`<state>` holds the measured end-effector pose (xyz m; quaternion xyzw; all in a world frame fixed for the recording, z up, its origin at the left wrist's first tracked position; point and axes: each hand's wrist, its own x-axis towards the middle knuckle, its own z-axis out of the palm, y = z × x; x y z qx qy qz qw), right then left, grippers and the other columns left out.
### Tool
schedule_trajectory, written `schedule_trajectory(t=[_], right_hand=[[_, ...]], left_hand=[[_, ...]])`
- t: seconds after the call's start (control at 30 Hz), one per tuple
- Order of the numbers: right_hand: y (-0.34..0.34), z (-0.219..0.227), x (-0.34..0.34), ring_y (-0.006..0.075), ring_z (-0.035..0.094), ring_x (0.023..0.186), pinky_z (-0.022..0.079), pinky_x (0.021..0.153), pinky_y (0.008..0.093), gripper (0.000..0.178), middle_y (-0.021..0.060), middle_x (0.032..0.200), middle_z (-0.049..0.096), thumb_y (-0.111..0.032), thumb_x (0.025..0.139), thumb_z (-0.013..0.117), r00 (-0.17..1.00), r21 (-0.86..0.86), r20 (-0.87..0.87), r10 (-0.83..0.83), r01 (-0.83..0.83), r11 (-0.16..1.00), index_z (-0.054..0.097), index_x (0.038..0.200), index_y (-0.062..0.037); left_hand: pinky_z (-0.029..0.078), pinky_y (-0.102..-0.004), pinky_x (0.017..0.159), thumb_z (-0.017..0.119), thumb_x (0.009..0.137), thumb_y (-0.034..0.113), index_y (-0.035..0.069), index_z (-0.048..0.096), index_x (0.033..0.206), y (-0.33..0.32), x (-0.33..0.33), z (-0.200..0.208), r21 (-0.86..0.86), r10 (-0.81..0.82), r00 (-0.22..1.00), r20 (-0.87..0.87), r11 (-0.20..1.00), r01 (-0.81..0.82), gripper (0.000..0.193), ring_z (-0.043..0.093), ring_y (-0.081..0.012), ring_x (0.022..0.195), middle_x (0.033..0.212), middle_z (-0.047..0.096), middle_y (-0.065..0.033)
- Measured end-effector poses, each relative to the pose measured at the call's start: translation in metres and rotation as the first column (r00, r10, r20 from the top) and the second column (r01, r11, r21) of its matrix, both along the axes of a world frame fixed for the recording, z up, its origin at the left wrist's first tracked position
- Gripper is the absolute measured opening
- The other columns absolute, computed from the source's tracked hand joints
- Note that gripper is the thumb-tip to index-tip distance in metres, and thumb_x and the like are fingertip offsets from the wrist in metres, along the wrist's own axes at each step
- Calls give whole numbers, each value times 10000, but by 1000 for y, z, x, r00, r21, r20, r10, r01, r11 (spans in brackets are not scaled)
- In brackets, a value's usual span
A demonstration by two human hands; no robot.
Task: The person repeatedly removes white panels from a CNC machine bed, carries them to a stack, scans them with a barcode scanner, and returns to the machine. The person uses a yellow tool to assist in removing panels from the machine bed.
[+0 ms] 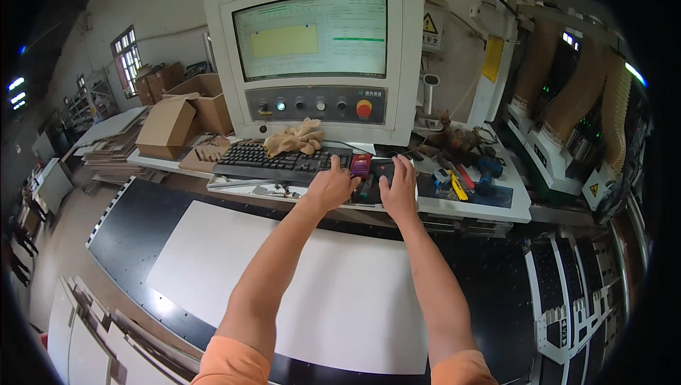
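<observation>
My left hand (330,185) reaches over the right end of a black keyboard (266,159), one finger stretched out onto its keys and the thumb apart. Just right of it, my right hand (401,188) rests around a dark computer mouse (384,170), which the fingers partly cover. Between the two hands lies a small red and purple packet (360,166). A tan work glove (296,137) is draped over the far edge of the keyboard. Above stands a machine console with a lit screen (312,37) showing a yellow rectangle.
Below the console shelf, a large white panel (347,293) lies on a black machine bed (159,204). Cardboard boxes (165,126) stand at the left. A red stop button (364,108), a scanner (430,91) and a yellow-handled tool (458,186) are near the right hand.
</observation>
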<state>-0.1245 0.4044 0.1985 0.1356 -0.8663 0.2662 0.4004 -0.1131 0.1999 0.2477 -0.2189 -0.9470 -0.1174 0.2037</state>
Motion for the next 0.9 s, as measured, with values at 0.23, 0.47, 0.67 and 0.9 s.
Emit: schedule_trajectory(t=[0.23,0.47,0.67,0.9], right_hand=[[2,-101,182,434,363,1391,308,1166,495,589,257,1523,349,-123,884,669,901,-110,154,404,-391,914,424,1400,22],[60,-173,348,379,282,1451,249,1198,516,643,181,1525,374,-412,918,653,834,242,531,150,-319,917,505,1377,13],[118,-150,350,349,293,1459,255,1196,513,588,153,1535,382,-371,924,646,743,269,667,49,-302,914,520,1378,-21],[201,-159,348,363,371,1395,306,1159,497,491,156,1472,444,-256,921,644,870,359,491,-31,-169,918,535,1334,-16]], left_hand=[[525,-518,690,611,977,342,41,607,877,-91,148,-76,95,158,987,36,982,-161,317,634,-437,814,956,626,-196],[574,-533,764,552,966,269,-40,579,1072,-248,274,-208,-223,674,667,318,736,-638,327,654,-490,887,1149,537,-313],[560,-539,747,543,981,241,-67,536,1043,-301,326,-232,-16,771,603,204,619,-786,315,649,-489,823,1080,523,-312],[513,-531,836,556,996,326,-44,516,1128,-348,377,-257,-32,897,412,157,422,-906,395,609,-460,1004,1136,536,-281]])
